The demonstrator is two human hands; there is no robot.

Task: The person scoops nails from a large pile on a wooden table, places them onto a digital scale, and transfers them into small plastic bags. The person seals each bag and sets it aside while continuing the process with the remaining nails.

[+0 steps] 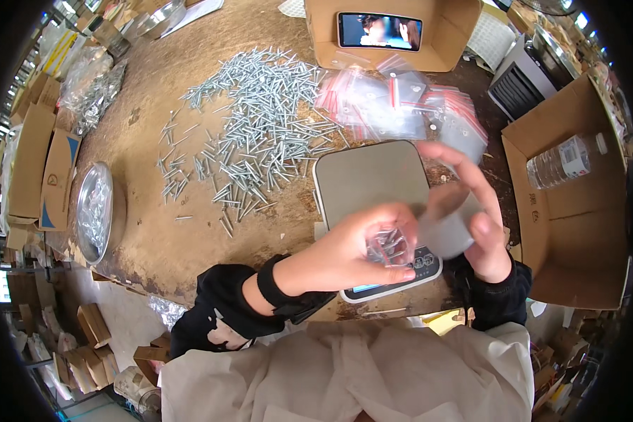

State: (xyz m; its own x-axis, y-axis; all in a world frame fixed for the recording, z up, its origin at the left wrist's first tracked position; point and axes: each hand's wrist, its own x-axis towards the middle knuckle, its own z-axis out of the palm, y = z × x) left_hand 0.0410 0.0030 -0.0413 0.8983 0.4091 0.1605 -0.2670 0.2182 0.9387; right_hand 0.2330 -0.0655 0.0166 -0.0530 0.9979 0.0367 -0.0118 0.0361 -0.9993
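My left hand [362,243] is curled around a small clear plastic bag [392,247] with a few silvery screws inside, above the front part of a kitchen-type scale [373,172]. My right hand [478,211] is over the scale's right side, its fingers curved and blurred by motion. Beside its thumb is a smeared, whitish translucent piece [449,235]; whether the hand grips it, and whether it belongs to the bag, I cannot tell. The scale has a grey plate, with buttons and a lit display partly covered by my left hand.
A loose heap of screws [267,119] spreads beyond the scale. Red-edged zip bags [394,102] lie at its right. A phone [380,32] leans in a cardboard box. A metal bowl [95,214] holds bagged pieces at left; a bottle [568,162] lies in the right-hand carton [577,239].
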